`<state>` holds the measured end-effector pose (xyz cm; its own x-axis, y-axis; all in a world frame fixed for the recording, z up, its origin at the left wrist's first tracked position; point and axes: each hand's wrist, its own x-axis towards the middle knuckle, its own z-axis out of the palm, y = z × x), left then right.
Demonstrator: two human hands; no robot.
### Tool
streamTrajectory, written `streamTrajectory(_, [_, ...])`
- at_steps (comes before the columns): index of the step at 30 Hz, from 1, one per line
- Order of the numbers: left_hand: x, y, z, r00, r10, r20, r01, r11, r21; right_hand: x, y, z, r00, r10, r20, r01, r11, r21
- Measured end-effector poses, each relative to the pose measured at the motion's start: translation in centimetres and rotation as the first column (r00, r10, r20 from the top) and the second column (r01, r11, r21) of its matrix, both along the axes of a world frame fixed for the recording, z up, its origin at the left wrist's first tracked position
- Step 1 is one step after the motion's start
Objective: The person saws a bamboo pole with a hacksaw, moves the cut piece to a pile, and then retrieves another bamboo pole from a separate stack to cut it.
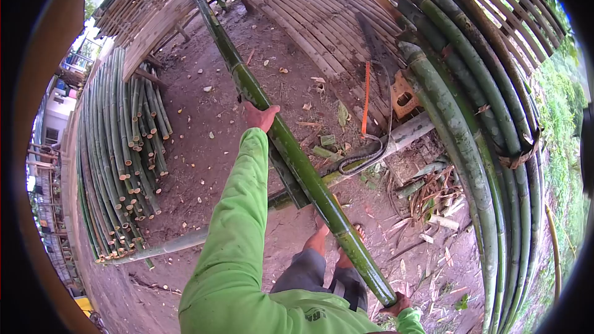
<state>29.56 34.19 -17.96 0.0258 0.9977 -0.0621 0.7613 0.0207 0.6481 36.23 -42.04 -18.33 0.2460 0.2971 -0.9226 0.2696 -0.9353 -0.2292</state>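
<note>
A long, shiny green bamboo pole (pixel 315 192) runs diagonally from the upper left to the lower right in front of my body. My left hand (pixel 261 116) is wrapped round its middle part. At the near end of the pole, my right hand (pixel 398 305) grips it from the side and below. Beneath the pole, a shorter dark piece of bamboo (pixel 286 176) lies close alongside. A bow saw with an orange strip (pixel 366 99) and a dark curved frame rests against the bamboo log (pixel 405 138) on the ground.
Cut bamboo poles (pixel 120 148) are stacked at the left. Large green poles (pixel 455 124) stand bundled at the right, beside an orange-brown crate (pixel 406 96). A slatted bamboo platform (pixel 309 25) lies ahead. Bamboo scraps (pixel 433 201) litter the dirt near my feet.
</note>
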Motion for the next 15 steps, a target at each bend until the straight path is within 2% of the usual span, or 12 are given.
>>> streamTrajectory(3, [0.6, -1.4, 2.8, 0.998, -0.044, 0.043, 0.049, 0.991, -0.124, 0.1, 0.6, 2.1, 0.999, -0.033, -0.033, 0.034, 0.999, 0.019])
streamTrajectory(4, [0.6, -1.4, 3.7, 0.995, -0.095, -0.034, 0.086, 0.974, -0.208, -0.1, 0.1, 2.3, 0.999, -0.052, -0.003, 0.052, 0.994, 0.093])
streamTrajectory(5, [1.0, -1.3, 3.5, 0.991, -0.072, -0.116, 0.048, 0.98, -0.191, -0.3, -0.5, 1.7, 0.999, 0.028, 0.03, -0.03, 0.997, 0.074])
streamTrajectory(7, [2.1, -1.6, 2.9, 0.959, -0.024, -0.281, -0.018, 0.989, -0.149, -0.2, -1.2, 1.9, 0.997, -0.071, -0.042, 0.076, 0.99, 0.119])
streamTrajectory(8, [2.2, -1.5, 3.0, 0.956, -0.078, -0.282, 0.015, 0.975, -0.22, 0.1, -0.7, 2.8, 0.992, -0.112, -0.064, 0.117, 0.99, 0.076])
streamTrajectory(11, [3.7, -1.8, 3.5, 0.945, -0.054, -0.323, -0.024, 0.972, -0.232, 0.5, 0.0, 3.5, 1.0, 0.013, 0.013, -0.013, 1.0, -0.008])
streamTrajectory(15, [4.0, -2.1, 3.3, 0.943, -0.054, -0.327, -0.038, 0.963, -0.268, -0.1, -1.4, 2.9, 0.988, -0.104, -0.115, 0.11, 0.993, 0.045])
